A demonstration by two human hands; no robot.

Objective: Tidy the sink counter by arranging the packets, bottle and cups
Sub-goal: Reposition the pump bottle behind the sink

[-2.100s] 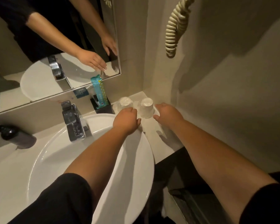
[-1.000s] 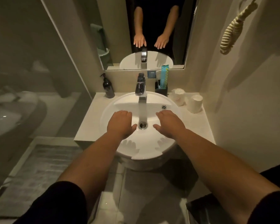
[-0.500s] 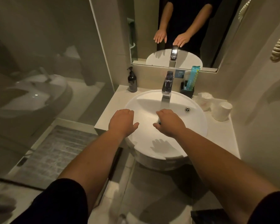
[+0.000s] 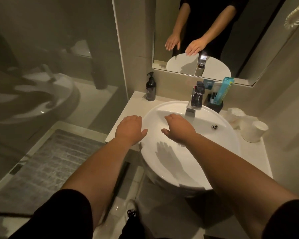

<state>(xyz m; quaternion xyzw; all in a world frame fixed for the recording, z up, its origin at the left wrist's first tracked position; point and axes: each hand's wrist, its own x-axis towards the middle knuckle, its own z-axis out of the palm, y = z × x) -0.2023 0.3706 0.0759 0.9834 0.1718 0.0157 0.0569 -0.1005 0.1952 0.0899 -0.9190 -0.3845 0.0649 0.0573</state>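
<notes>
Dark plastic pump bottle (image 4: pixel 150 88) stands upright at the counter's (image 4: pixel 259 157) back-left corner; judged rigid, moderately heavy, possibly slick: grasp the body, not the pump neck. Two inverted white cups (image 4: pixel 253 131), judged light and easily tipped, sit near the right edge; grip the sidewalls. Teal packets (image 4: pixel 223 89) stand in a black holder (image 4: pixel 215 106) at the back edge. No writing is legible. Left hand (image 4: pixel 130 130) and right hand (image 4: pixel 179 128) hover empty, fingers loosely extended.
</notes>
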